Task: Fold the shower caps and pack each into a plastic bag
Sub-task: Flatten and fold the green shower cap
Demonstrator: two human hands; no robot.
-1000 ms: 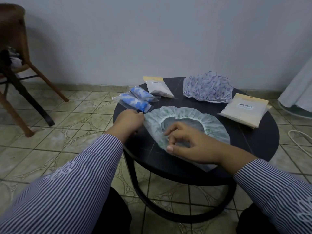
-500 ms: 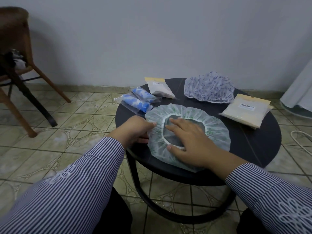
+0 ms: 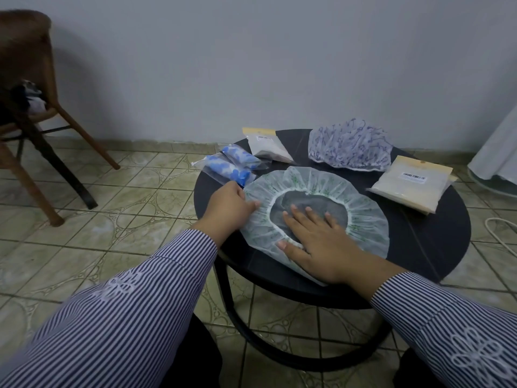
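While the right hand (image 3: 316,242) presses flat, fingers spread, pinning the green shower cap (image 3: 366,217) at table (image 3: 447,236) centre, the left hand (image 3: 228,208) pinches its nine-o'clock rim — likely to start the fold.

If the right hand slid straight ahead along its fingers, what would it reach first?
Probably the far elastic rim of the green-print shower cap that the right hand lies flat on, then the purple-print cap; depth is uncertain.

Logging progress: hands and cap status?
Right hand flat on the green-patterned white shower cap. Left hand touching its edge. Cap spread open, unfolded. Nothing obstructing.
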